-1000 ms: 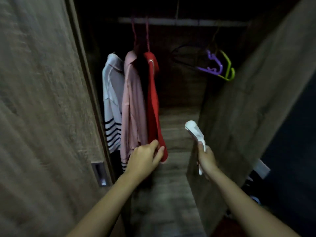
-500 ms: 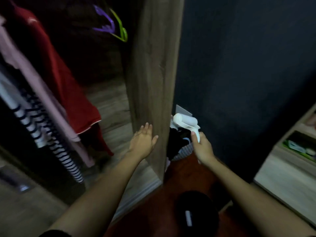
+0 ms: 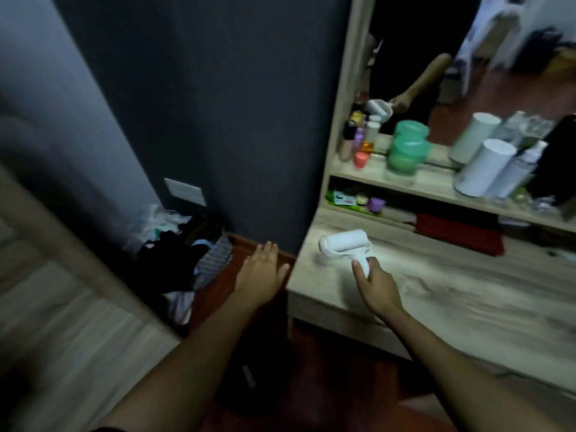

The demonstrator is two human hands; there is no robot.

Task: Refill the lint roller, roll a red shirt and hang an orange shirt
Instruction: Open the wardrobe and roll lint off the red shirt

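Our right hand [image 3: 375,283] grips the white lint roller [image 3: 346,244] by its handle, over the wooden dresser top [image 3: 467,294]. Our left hand [image 3: 260,271] hangs flat-fingered, holding nothing, beside the dresser's edge.

Left grip [image 3: 260,269] flat with palm down, right grip [image 3: 375,285] apparently curled closed

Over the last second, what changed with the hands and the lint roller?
The person turned from the wardrobe to the dressing table. The left hand let go of the red shirt and is now open beside the table's corner. The lint roller travelled along and is now over the tabletop; contact unclear. Unchanged: the right hand grips the roller's handle.
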